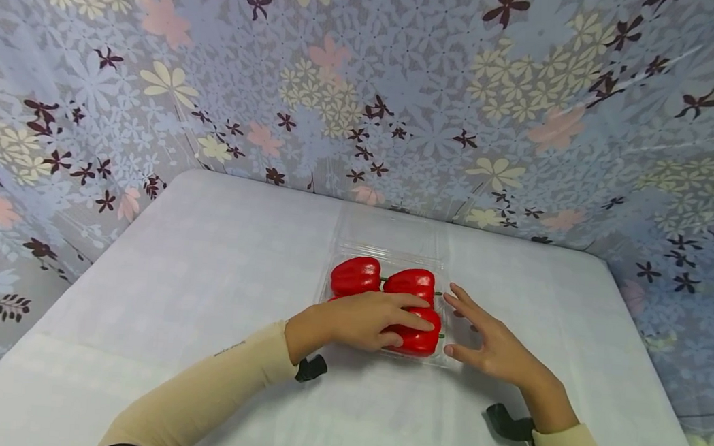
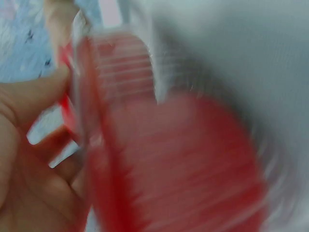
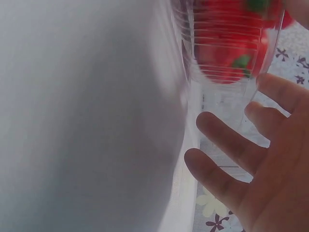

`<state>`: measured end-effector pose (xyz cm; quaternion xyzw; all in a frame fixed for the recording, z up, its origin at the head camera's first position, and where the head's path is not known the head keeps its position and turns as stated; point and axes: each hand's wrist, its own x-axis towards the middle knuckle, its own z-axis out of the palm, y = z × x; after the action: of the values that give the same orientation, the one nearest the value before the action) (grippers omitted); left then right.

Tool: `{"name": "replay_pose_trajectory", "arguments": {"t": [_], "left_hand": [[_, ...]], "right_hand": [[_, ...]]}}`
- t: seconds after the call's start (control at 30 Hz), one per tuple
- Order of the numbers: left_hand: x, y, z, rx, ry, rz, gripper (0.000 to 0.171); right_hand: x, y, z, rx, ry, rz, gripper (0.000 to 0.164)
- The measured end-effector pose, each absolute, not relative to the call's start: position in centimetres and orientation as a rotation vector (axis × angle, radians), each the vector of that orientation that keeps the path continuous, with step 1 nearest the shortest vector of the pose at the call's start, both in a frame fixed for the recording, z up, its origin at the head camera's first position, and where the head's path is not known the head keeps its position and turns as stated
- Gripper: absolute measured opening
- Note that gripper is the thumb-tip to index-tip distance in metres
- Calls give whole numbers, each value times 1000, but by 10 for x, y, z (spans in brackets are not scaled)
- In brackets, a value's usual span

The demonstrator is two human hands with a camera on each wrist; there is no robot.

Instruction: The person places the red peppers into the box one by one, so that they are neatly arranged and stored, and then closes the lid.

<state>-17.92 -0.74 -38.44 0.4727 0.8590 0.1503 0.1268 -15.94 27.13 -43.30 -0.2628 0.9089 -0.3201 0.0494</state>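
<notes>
Red bell peppers sit in a clear plastic clamshell box (image 1: 322,286). In the head view, one pepper (image 1: 354,276) is at the back left and another (image 1: 411,281) at the back right. My left hand (image 1: 363,319) reaches over the front row, its fairly straight fingers and thumb resting on the front-right pepper (image 1: 420,343). This hand mostly hides a pepper at the front left. The left wrist view is blurred, with the thumb near the box rim. My right hand (image 1: 497,347) is beside the box's right end, fingers spread, holding nothing.
The box's clear lid (image 1: 390,232) lies folded back behind the peppers. A white cloth covers the table (image 1: 208,241). Behind it hangs a flowered curtain (image 1: 402,82). Black wrist devices (image 1: 507,423) stick out below both forearms.
</notes>
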Motion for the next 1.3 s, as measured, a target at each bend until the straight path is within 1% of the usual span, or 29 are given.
{"name": "replay_pose_trajectory", "arguments": {"t": [0.17,0.4,0.7,0.97,1.1,1.3], "left_hand": [[-175,-4,-389,1435,2595,264,52],[-179,-6,-397,1445,2644,172,64],[-180,-6,-401,1452,2644,-105,63],[-177,-10,-399,1437,2681,168,63],[-179,-19,-392,1414,2705,328,57],[-198,-48,-383,1296,2838,561,45]], "right_hand": [[-159,269,-432,-797,2767,-961,80],[-159,269,-430,-759,2767,-949,81],[-158,269,-430,-738,2766,-929,81],[-159,270,-426,-760,2777,-909,81],[-160,269,-424,-761,2773,-900,81],[-160,269,-425,-733,2781,-871,82]]}}
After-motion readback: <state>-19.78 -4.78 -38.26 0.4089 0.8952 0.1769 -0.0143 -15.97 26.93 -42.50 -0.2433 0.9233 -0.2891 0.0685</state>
